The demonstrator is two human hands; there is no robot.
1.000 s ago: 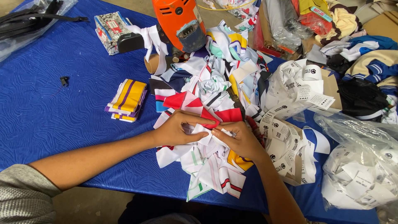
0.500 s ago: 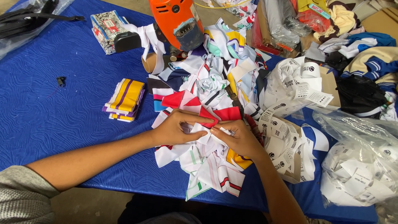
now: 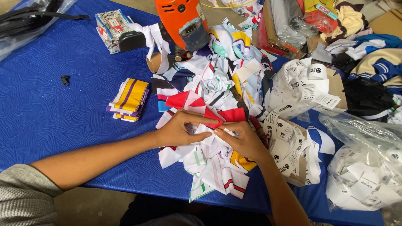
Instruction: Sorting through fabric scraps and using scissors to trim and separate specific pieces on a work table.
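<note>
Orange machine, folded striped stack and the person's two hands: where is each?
orange machine point(image 3: 178, 19), head view, on its casing
folded striped stack point(image 3: 129, 99), head view, top piece
left hand point(image 3: 180, 129), head view, its back
right hand point(image 3: 243, 140), head view, its back

Hands at work: two, the left hand point(image 3: 178, 130) and the right hand point(image 3: 243, 140), both pinching one white cloth piece point(image 3: 208, 133).
Heap of mixed cloth strips point(image 3: 217, 83): one; the pieces are too tangled to count.
Folded stack of yellow and purple striped cloth point(image 3: 129, 99): one.
Orange machine point(image 3: 181, 21): one.
Patterned box point(image 3: 109, 29): one.
Cardboard tube point(image 3: 153, 62): one.
Clear plastic bag of white tags point(image 3: 364, 167): one.
Loose ribbon of printed labels point(image 3: 293, 121): one long tangle.
Small black clip point(image 3: 65, 79): one.
Blue table point(image 3: 50, 121): one.
</note>
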